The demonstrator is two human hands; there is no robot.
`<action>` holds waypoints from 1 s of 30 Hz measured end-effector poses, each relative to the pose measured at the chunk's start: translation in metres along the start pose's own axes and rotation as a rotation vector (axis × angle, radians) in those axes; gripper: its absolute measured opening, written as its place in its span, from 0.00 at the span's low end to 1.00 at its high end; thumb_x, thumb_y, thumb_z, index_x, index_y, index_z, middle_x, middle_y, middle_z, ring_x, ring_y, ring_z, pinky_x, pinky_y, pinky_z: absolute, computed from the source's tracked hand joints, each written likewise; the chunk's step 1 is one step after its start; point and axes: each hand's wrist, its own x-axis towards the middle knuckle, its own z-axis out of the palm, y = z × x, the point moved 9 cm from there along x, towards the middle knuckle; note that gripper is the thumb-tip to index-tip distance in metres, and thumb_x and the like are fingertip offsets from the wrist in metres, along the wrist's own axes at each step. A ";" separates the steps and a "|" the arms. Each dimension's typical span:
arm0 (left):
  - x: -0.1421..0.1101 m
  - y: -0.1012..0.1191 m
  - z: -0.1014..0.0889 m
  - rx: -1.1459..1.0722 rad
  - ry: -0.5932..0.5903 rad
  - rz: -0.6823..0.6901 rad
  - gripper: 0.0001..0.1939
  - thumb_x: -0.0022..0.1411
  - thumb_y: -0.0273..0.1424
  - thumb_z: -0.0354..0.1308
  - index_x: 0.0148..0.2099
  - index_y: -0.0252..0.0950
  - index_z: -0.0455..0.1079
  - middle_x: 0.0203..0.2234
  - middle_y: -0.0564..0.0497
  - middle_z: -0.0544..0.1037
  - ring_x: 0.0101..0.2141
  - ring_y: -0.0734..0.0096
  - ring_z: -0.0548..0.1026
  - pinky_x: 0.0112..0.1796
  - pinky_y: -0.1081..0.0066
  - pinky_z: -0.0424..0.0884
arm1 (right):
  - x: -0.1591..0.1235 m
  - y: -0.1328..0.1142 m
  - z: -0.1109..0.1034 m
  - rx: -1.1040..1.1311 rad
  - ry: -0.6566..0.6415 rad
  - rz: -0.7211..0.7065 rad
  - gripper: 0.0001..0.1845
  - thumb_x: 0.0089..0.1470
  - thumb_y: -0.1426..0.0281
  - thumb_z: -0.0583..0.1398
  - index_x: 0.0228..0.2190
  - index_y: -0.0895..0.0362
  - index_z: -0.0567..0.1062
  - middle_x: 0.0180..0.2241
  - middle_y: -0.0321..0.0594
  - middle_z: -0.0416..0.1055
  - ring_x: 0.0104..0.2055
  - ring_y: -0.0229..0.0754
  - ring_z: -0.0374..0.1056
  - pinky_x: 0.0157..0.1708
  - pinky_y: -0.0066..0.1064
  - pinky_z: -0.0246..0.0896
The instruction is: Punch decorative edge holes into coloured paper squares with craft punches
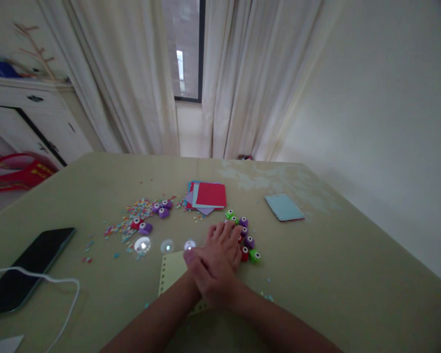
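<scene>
My left hand (225, 233) lies palm down with fingers spread, beside a cluster of small green, purple and red pieces with white eye-like spots (249, 241). Its fingertips overlap some of them in view; I cannot tell if they touch. My right hand (213, 274) crosses over it, fingers wrapped around the left wrist. Under my forearms is a pale yellow card (171, 269) with a row of holes along its edge, partly hidden. Three clear round discs stand in a row past its far edge, the leftmost disc (142, 244) largest.
Colourful paper bits (134, 218) are scattered at left, with more purple pieces (163, 212) among them. Stacked coloured cards (211, 195) lie farther back, a light blue card (284, 207) to the right. A dark phone (29, 269) and white cable (64, 280) lie at left.
</scene>
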 end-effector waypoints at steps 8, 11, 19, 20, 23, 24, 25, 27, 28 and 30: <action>0.012 -0.023 -0.010 -0.106 0.108 -0.067 0.17 0.75 0.39 0.64 0.60 0.37 0.75 0.57 0.43 0.78 0.51 0.58 0.80 0.51 0.52 0.80 | -0.030 0.005 -0.038 0.048 0.288 -0.122 0.29 0.77 0.59 0.52 0.22 0.52 0.54 0.21 0.29 0.51 0.23 0.36 0.49 0.27 0.33 0.45; 0.017 -0.037 -0.029 -0.193 0.193 -0.097 0.15 0.76 0.36 0.63 0.59 0.36 0.74 0.54 0.44 0.79 0.50 0.59 0.80 0.51 0.54 0.80 | -0.049 0.012 -0.059 -0.037 0.360 -0.147 0.27 0.77 0.64 0.52 0.23 0.53 0.55 0.21 0.28 0.50 0.22 0.35 0.48 0.25 0.32 0.43; -0.049 -0.078 -0.060 -0.230 0.191 -0.118 0.13 0.75 0.27 0.48 0.54 0.39 0.72 0.46 0.45 0.80 0.47 0.57 0.77 0.50 0.55 0.75 | -0.045 0.052 -0.029 -0.431 -0.177 -0.021 0.08 0.65 0.69 0.68 0.46 0.54 0.80 0.47 0.43 0.76 0.45 0.45 0.74 0.44 0.32 0.65; -0.063 -0.081 -0.059 -0.205 0.169 -0.112 0.13 0.74 0.28 0.50 0.54 0.40 0.73 0.47 0.46 0.80 0.48 0.53 0.76 0.51 0.51 0.73 | -0.045 0.054 -0.025 -0.465 -0.240 -0.015 0.09 0.64 0.70 0.69 0.46 0.53 0.81 0.48 0.43 0.76 0.48 0.46 0.74 0.47 0.33 0.66; -0.095 -0.089 -0.055 -0.131 0.123 -0.115 0.14 0.74 0.31 0.53 0.56 0.43 0.74 0.51 0.45 0.80 0.51 0.48 0.75 0.51 0.47 0.70 | -0.046 0.060 -0.028 -0.546 -0.267 0.038 0.08 0.63 0.74 0.68 0.43 0.54 0.80 0.45 0.41 0.77 0.48 0.47 0.74 0.48 0.34 0.67; -0.101 -0.090 -0.053 -0.111 0.110 -0.110 0.14 0.74 0.32 0.53 0.57 0.43 0.74 0.52 0.45 0.80 0.51 0.48 0.75 0.51 0.47 0.70 | -0.045 0.061 -0.032 -0.571 -0.248 0.057 0.08 0.62 0.75 0.68 0.43 0.54 0.80 0.45 0.41 0.77 0.48 0.47 0.74 0.49 0.35 0.67; -0.104 -0.090 -0.051 -0.093 0.098 -0.105 0.14 0.75 0.33 0.53 0.58 0.43 0.74 0.53 0.45 0.80 0.52 0.47 0.74 0.52 0.46 0.69 | -0.045 0.062 -0.037 -0.598 -0.225 0.071 0.08 0.62 0.76 0.67 0.43 0.54 0.80 0.45 0.42 0.77 0.49 0.48 0.74 0.50 0.35 0.67; -0.106 -0.090 -0.048 -0.066 0.079 -0.093 0.15 0.76 0.33 0.52 0.59 0.43 0.74 0.55 0.44 0.79 0.53 0.47 0.73 0.53 0.46 0.69 | -0.044 0.066 -0.046 -0.664 -0.175 0.100 0.09 0.62 0.78 0.66 0.43 0.55 0.80 0.45 0.44 0.77 0.49 0.49 0.74 0.51 0.37 0.68; -0.106 -0.089 -0.047 -0.052 0.071 -0.088 0.15 0.76 0.33 0.51 0.59 0.43 0.74 0.55 0.44 0.79 0.54 0.47 0.73 0.53 0.45 0.68 | -0.044 0.068 -0.051 -0.700 -0.148 0.122 0.09 0.61 0.78 0.65 0.43 0.56 0.80 0.44 0.45 0.77 0.48 0.49 0.74 0.50 0.38 0.69; -0.104 -0.088 -0.046 -0.021 0.058 -0.081 0.16 0.77 0.33 0.50 0.60 0.42 0.73 0.56 0.43 0.78 0.54 0.48 0.73 0.54 0.46 0.69 | -0.044 0.074 -0.060 -0.771 -0.091 0.171 0.10 0.60 0.79 0.65 0.43 0.57 0.80 0.44 0.46 0.76 0.47 0.51 0.74 0.48 0.40 0.70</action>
